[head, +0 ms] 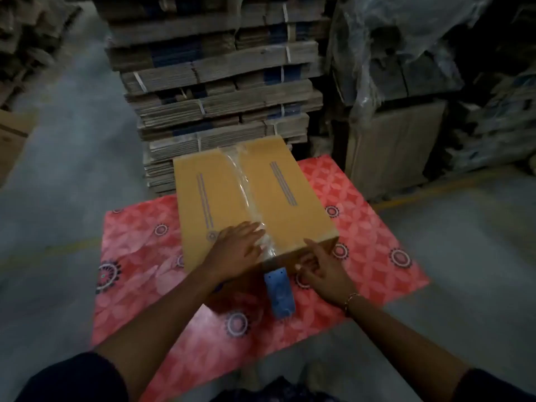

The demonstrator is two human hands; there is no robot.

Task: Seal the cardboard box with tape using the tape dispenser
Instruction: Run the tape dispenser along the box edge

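Nearest to the camera, two bare forearms were seen reaching forward from dark sleeves. One blue tape dispenser (279,294) was seen between the two hands, just below the near edge of the box, with its upper end touching the box's near side. The right hand (322,271) was placed just to the right of the dispenser, against the near face of the box; its fingers were curled loosely and it could not be told whether anything was pinched between them. A thin bracelet (350,300) was worn on that wrist. The left hand (236,248) was laid flat, fingers spread, on the top of the box at its near edge, with the fingertips touching the tape.

One cardboard box (290,204) was seen under the left hand, yellow-brown, closed, with a printed stripe on each of its two top flaps. One strip of clear tape (245,187) was run along the middle seam, from the far edge to the near edge beside the left fingertips, wrinkled at both ends. What was inside the box could not be seen.

The box was standing on one red patterned mat (374,250), spread on a grey floor (66,169). Beyond the hands, a tall stack of flattened cartons (217,91), tied in bundles with white straps, was seen behind the box.
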